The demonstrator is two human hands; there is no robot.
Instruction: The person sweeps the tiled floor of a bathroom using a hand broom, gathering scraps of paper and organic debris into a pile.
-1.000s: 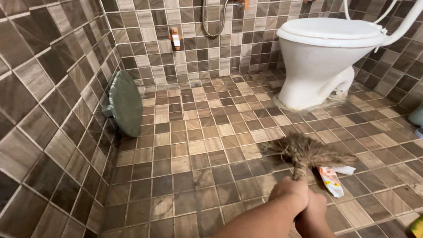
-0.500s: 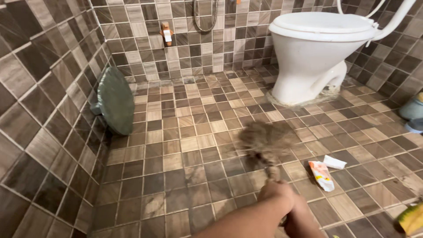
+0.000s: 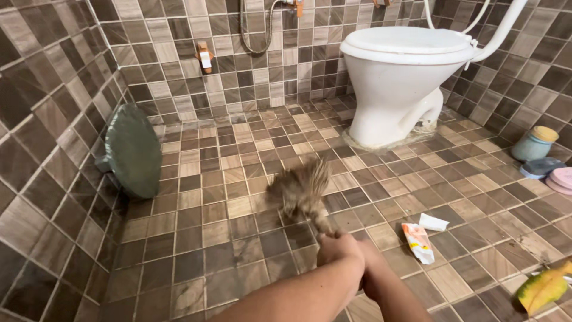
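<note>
Both my hands grip the short handle of a brown fibre hand broom point(image 3: 301, 191). My left hand point(image 3: 338, 250) sits on top, closest to the bristles. Just behind it and partly hidden is my right hand point(image 3: 374, 275). The bristles look blurred and rest on the brown tiled floor point(image 3: 238, 179) near the middle of the room. A crumpled orange and white tube point(image 3: 417, 241) lies on the floor to the right of my hands, and a small white scrap point(image 3: 433, 222) lies beside it.
A white toilet point(image 3: 399, 65) stands at the back right. A round green lid point(image 3: 132, 149) leans on the left wall. A teal jar point(image 3: 534, 143) and flat blue and pink items point(image 3: 551, 173) sit at the right edge. A yellow peel point(image 3: 542, 289) lies at the bottom right.
The broom head has swept across the floor from right to left, away from the orange tube. My hands moved left with it. The view shifted, bringing the jar into sight.
</note>
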